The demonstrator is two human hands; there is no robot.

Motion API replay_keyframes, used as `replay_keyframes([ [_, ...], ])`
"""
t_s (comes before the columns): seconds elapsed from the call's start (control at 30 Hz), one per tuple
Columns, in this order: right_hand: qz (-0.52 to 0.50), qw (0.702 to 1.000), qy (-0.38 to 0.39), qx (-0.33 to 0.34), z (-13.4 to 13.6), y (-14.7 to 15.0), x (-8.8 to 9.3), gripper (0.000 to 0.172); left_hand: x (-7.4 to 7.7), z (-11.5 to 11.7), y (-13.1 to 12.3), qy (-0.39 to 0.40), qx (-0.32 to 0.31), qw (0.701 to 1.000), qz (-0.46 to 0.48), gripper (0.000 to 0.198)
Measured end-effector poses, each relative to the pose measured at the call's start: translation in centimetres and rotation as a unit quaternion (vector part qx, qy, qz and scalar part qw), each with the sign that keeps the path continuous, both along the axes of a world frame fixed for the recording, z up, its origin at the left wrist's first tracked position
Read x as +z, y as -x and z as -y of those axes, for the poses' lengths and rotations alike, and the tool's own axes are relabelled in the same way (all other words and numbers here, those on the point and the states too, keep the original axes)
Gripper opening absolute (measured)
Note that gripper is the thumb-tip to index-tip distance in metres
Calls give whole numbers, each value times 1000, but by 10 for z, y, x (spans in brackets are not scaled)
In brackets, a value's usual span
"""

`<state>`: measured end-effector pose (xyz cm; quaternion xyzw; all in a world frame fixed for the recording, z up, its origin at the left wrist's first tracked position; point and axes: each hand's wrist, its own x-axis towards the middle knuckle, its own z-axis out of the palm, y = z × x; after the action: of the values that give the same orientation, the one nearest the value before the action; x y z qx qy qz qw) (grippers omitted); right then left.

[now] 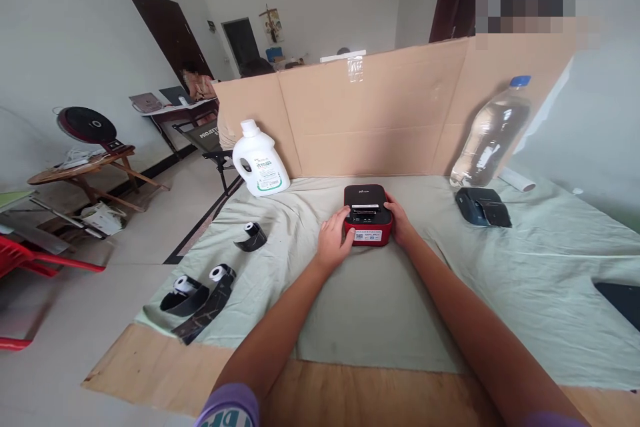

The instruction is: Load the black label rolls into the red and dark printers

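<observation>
A small black and red receipt printer (367,197) sits on the green cloth in front of me, with a white label on its near side. My left hand (335,239) grips its left side, fingers at the top edge and thumb at the front corner. Around the right side wraps my right hand (397,219), its fingers partly hidden behind the printer. To the left lie a black paper roll (251,237) with a white core and two more partly unrolled ones, a roll (184,297) and another roll (215,293).
Behind the cloth stands a cardboard panel (360,120). A white detergent bottle (260,160) is at back left. At back right are a clear bottle (493,137), a white tube (517,180) and a dark portable device (483,207). A dark flat object (620,300) lies far right.
</observation>
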<state>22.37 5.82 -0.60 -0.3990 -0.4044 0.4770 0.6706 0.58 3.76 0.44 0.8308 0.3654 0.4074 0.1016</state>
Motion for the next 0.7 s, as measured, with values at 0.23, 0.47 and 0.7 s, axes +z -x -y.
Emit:
replay_keyframes([
  [0.23,42,997,6,-69,18,1,-7,54,8,0,7,16,-59,997,44,50],
  [0.47,204,979,3,0,65,6,5,67,8,-4,-2,190,-53,966,168,52],
  [0.7,280,957,-34,-64,48,44,1,87,18,-17,6,293,-39,923,248,46],
])
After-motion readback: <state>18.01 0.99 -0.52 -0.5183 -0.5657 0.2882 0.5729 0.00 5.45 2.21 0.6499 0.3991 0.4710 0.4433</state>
